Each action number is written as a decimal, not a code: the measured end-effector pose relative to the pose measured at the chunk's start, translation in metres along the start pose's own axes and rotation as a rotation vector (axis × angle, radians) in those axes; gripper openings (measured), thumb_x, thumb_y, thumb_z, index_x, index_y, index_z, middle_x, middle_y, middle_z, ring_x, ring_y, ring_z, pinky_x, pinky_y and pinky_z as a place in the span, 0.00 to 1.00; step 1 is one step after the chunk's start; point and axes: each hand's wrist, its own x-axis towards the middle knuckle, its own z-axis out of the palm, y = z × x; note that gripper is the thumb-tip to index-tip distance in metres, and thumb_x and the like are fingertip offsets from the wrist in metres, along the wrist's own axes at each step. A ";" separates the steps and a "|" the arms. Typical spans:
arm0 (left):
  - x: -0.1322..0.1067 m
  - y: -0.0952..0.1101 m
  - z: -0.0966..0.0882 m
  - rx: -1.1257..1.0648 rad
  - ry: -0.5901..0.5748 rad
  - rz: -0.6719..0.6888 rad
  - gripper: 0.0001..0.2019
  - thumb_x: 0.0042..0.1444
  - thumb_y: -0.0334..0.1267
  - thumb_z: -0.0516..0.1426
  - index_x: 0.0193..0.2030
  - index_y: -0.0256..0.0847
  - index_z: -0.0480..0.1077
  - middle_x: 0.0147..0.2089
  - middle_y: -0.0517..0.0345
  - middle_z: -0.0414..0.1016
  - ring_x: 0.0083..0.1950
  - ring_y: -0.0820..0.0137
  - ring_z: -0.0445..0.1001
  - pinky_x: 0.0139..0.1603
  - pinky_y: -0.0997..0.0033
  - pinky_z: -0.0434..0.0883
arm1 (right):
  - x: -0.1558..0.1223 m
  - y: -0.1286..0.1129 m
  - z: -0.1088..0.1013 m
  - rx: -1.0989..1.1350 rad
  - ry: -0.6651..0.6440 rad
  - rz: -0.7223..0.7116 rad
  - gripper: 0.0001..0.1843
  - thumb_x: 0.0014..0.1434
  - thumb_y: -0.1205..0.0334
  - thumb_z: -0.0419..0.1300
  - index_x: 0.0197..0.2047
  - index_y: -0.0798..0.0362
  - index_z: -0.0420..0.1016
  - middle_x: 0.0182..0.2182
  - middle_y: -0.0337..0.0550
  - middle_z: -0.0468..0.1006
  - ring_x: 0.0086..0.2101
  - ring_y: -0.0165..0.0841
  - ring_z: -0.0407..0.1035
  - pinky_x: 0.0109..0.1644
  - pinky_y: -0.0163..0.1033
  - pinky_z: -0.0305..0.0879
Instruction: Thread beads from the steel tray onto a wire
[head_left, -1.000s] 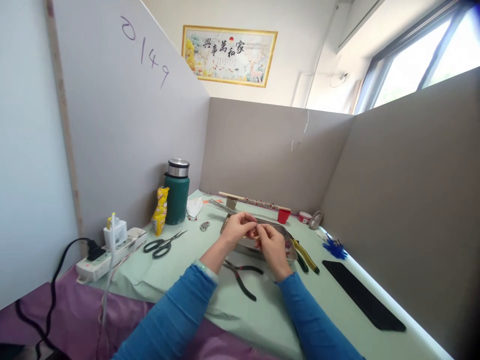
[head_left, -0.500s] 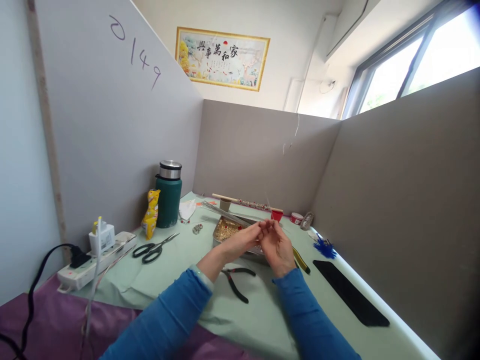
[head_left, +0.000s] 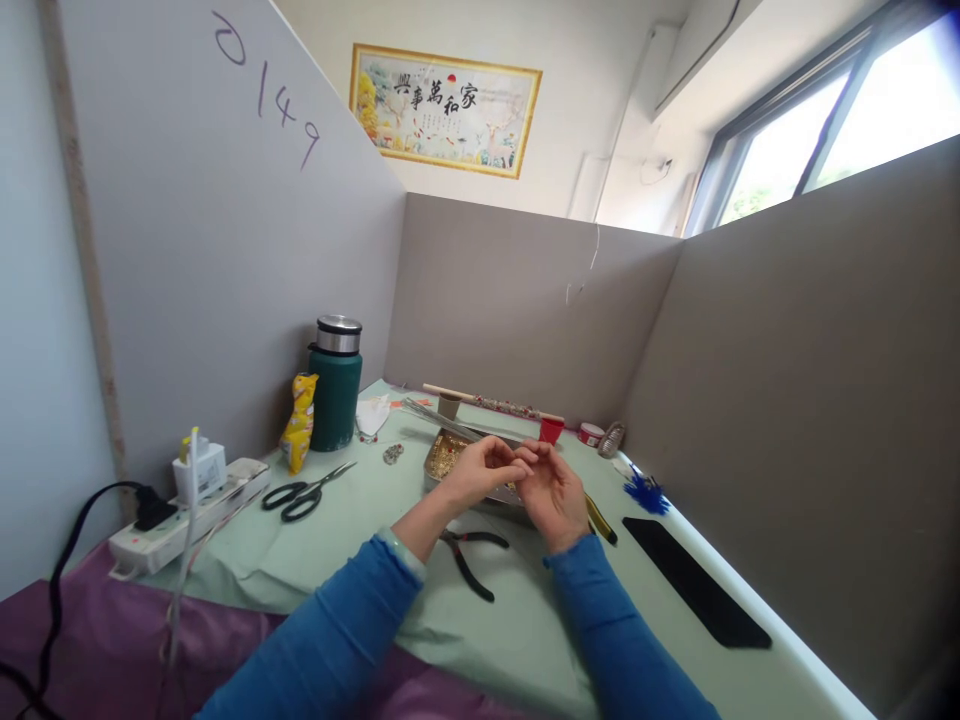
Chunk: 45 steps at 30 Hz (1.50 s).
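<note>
Head view: just below frame centre, curled left hand (head_left: 484,472) and right hand (head_left: 553,492) meet over the metal tray (head_left: 431,481); whether either grips anything, I cannot tell.

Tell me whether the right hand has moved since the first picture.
Yes: the right hand has shifted rightward against the tray, and now hides the tray's right end.
</note>
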 end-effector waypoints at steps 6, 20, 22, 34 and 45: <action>-0.001 0.001 -0.006 -0.124 -0.070 -0.049 0.12 0.44 0.39 0.62 0.32 0.33 0.70 0.32 0.53 0.74 0.36 0.69 0.72 0.42 0.67 0.68 | -0.005 -0.002 0.003 -0.180 -0.015 0.012 0.05 0.57 0.67 0.53 0.30 0.53 0.67 0.31 0.39 0.66 0.26 0.24 0.59 0.25 0.30 0.60; 0.002 0.007 -0.008 -0.085 0.084 -0.042 0.14 0.46 0.40 0.60 0.36 0.31 0.74 0.29 0.53 0.74 0.29 0.74 0.70 0.34 0.73 0.69 | -0.008 0.010 -0.006 -1.423 0.067 -0.258 0.17 0.56 0.47 0.53 0.33 0.54 0.70 0.17 0.36 0.66 0.21 0.29 0.60 0.25 0.33 0.54; 0.003 0.007 -0.008 -0.084 0.124 -0.083 0.12 0.45 0.40 0.60 0.33 0.31 0.74 0.26 0.55 0.73 0.27 0.75 0.70 0.32 0.73 0.69 | -0.007 0.011 -0.006 -1.450 0.071 -0.243 0.18 0.57 0.47 0.53 0.33 0.53 0.70 0.16 0.36 0.67 0.21 0.29 0.61 0.25 0.33 0.55; 0.001 0.005 -0.011 -0.153 0.073 -0.208 0.14 0.45 0.44 0.62 0.31 0.32 0.72 0.28 0.51 0.75 0.29 0.70 0.74 0.34 0.70 0.72 | -0.002 0.007 -0.012 -1.301 0.094 -0.232 0.14 0.55 0.49 0.55 0.32 0.52 0.67 0.16 0.32 0.64 0.17 0.26 0.56 0.22 0.32 0.53; 0.001 0.008 -0.006 -0.214 0.084 -0.217 0.14 0.42 0.42 0.63 0.28 0.31 0.71 0.26 0.52 0.75 0.28 0.70 0.74 0.33 0.68 0.72 | -0.002 0.014 -0.008 -1.223 0.153 -0.268 0.14 0.53 0.49 0.56 0.31 0.52 0.66 0.17 0.32 0.64 0.19 0.26 0.57 0.22 0.32 0.54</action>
